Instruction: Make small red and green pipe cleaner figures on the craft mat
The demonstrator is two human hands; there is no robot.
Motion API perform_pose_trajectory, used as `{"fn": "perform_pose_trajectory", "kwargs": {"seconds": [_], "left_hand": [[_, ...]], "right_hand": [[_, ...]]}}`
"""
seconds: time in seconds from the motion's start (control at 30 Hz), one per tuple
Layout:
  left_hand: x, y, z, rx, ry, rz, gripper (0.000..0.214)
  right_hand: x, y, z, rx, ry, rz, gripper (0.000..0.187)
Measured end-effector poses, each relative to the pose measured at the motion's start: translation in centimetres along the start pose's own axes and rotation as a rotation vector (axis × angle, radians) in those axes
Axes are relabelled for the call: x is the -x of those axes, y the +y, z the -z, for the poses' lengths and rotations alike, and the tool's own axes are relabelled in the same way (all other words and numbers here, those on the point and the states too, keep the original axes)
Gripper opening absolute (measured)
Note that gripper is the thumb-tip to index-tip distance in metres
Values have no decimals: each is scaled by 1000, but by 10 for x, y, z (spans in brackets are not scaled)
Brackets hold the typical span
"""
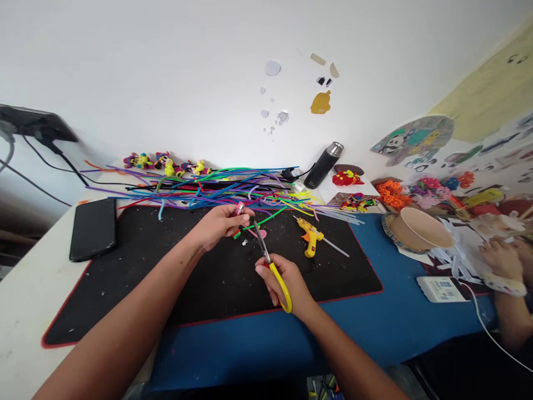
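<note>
My left hand [220, 223] is closed in a pinch on a small pink piece [240, 209] held above the black mat [166, 266]. My right hand [285, 283] grips yellow-handled scissors [272, 266], whose blades point up toward the pink piece and lie close under my left fingers. A green pipe cleaner [262, 221] and a pink scrap lie on the mat just under the blades. A heap of coloured pipe cleaners [216, 186] stretches along the mat's far edge.
A yellow glue gun [310, 236] lies right of the scissors. A black phone [93, 228] rests at the left. A black flask [323, 165], a paper cup [418, 229] on a plate, and craft bits fill the right. Another person's hands [503, 258] work at the far right.
</note>
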State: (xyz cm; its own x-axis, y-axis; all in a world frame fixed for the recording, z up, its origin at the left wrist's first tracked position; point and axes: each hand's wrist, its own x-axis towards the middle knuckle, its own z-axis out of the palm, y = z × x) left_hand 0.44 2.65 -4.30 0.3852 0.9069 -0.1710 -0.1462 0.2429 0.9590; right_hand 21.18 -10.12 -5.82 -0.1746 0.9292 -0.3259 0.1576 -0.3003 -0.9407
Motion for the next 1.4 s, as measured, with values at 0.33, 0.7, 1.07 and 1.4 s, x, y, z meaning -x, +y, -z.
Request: {"fn": "perform_pose_trajectory", "kwargs": {"seconds": [0.33, 0.7, 1.07, 1.4], "left_hand": [[0, -4, 3, 87, -144, 19, 39], [0, -7, 2, 106, -160, 36, 34], [2, -7, 4, 53, -273, 76, 33], [2, -6, 3, 79, -201, 55, 35]], "right_hand": [[1, -1, -1, 27, -16, -6, 37], [0, 5, -3, 10, -35, 10, 31], [1, -1, -5, 2, -41, 0, 31], [2, -8, -7, -2, -34, -41, 39]]}}
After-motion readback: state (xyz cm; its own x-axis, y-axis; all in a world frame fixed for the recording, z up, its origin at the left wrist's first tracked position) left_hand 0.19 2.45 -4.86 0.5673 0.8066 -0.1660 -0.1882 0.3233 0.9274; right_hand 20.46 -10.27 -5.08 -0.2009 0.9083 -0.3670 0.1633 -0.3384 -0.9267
